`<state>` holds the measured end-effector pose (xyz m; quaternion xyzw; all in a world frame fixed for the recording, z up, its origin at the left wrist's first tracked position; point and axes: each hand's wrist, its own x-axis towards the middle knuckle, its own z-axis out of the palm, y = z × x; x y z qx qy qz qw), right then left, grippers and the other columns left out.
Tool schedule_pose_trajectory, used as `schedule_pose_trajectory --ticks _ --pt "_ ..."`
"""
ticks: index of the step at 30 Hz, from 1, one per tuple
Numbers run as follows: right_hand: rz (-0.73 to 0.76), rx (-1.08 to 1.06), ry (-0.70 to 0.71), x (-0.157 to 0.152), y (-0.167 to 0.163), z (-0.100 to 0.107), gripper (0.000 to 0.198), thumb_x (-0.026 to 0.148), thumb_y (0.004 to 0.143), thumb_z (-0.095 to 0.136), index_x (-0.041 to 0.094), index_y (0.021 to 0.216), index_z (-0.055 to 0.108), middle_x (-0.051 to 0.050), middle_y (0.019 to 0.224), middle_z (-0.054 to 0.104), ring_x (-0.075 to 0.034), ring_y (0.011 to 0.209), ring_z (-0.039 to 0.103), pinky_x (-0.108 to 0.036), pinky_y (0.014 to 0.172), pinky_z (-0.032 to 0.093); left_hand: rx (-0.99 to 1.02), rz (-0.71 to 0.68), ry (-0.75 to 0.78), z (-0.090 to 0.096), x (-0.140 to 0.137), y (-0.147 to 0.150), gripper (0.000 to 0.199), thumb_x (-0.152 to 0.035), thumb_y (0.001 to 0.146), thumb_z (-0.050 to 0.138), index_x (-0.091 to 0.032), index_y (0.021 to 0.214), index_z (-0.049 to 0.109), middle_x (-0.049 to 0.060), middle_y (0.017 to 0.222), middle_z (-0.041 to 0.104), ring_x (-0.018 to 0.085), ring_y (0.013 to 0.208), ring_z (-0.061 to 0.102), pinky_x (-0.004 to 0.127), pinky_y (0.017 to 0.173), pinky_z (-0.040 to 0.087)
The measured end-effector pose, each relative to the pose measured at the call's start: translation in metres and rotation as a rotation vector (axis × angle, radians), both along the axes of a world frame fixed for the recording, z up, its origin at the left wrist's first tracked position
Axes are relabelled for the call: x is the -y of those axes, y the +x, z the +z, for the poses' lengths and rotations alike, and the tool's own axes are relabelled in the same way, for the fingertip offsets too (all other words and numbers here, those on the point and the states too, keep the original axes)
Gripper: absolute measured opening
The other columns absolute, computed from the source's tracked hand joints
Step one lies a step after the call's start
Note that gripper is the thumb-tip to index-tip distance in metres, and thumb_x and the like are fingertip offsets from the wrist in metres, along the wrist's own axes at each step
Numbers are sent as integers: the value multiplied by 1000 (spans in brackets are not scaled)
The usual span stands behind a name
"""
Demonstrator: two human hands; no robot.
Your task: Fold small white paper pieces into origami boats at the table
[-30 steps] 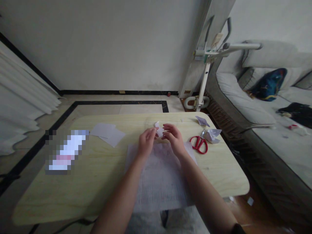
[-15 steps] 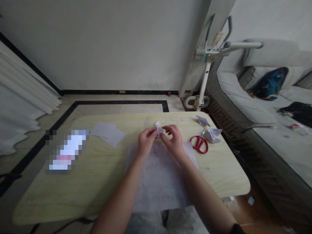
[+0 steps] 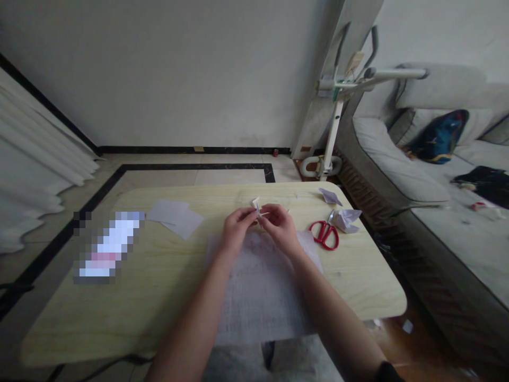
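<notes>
Between my two hands is a small piece of folded white paper, partly covered by my fingers. My left hand pinches it from the left with thumb and forefinger. From the other side my right hand grips it, its fingers curled in. Both hands are raised over the far edge of a large thin translucent sheet. Red-handled scissors lie to the right of my right hand. Beside them rests a folded paper shape, with a smaller folded piece behind it.
Loose white paper sheets lie left of my hands on the wooden table. A pixelated bright object is at the table's left. A sofa stands to the right, with white exercise equipment beyond the table.
My fingers have closed in tighter, and the small folded paper now looks narrower, seen more edge-on. My right fingers have curled inward. The things on the table lie as before.
</notes>
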<state>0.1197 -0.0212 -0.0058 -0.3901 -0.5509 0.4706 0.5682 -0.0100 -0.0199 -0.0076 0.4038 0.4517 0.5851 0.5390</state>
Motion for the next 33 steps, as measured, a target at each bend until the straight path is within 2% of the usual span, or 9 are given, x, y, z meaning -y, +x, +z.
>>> schedule_pose_trajectory --ticks 3,7,13,16,19,21,26,33 --pt "-32 14 -14 -2 -1 -1 24 29 75 69 21 95 58 -2 87 64 -15 73 64 -30 68 54 -247 67 82 4 2 0 24 -34 74 71 -14 88 73 7 86 73 18 77 67 29 72 54" --pt "-84 92 -3 -3 -2 -6 25 28 75 66 22 98 57 -3 87 64 -16 73 64 -30 67 54 -405 138 154 3 5 0 19 -29 80 63 -15 89 72 8 88 74 19 81 69 30 76 54" --pt "-204 301 124 3 -6 -12 28 20 79 58 22 107 57 -4 88 65 -18 78 64 -34 75 54 -724 211 405 -6 8 3 13 -23 85 58 -19 91 69 7 86 71 18 80 66 31 77 53" --pt "-283 410 164 5 -4 -10 26 21 81 57 21 107 57 -5 87 65 -19 79 63 -35 77 52 -804 203 513 -6 10 6 13 -19 86 55 -19 91 66 6 87 69 17 80 65 31 78 52" --pt "-303 456 144 6 -3 -8 22 23 82 57 21 103 58 -3 80 64 -17 69 60 -32 68 50 -839 191 565 -5 10 6 12 -16 87 54 -19 91 64 6 88 67 16 78 63 29 77 52" --pt "-274 442 141 6 -2 -7 16 24 83 57 21 98 59 -1 75 63 -15 62 58 -30 62 49 -849 194 562 -6 9 6 14 -14 85 55 -19 95 63 6 90 66 15 77 63 28 75 52" --pt "-273 416 194 6 -2 -10 2 21 81 57 22 80 56 -1 71 62 -16 65 59 -29 63 49 -882 159 441 -8 10 3 30 -14 80 61 -20 109 59 5 92 65 15 71 61 28 69 51" --pt "-338 527 288 10 -4 -10 5 19 78 57 23 78 53 0 69 58 -15 64 55 -29 62 45 -847 178 348 -1 16 5 20 -21 88 55 -21 105 64 6 91 72 18 74 66 28 70 50"
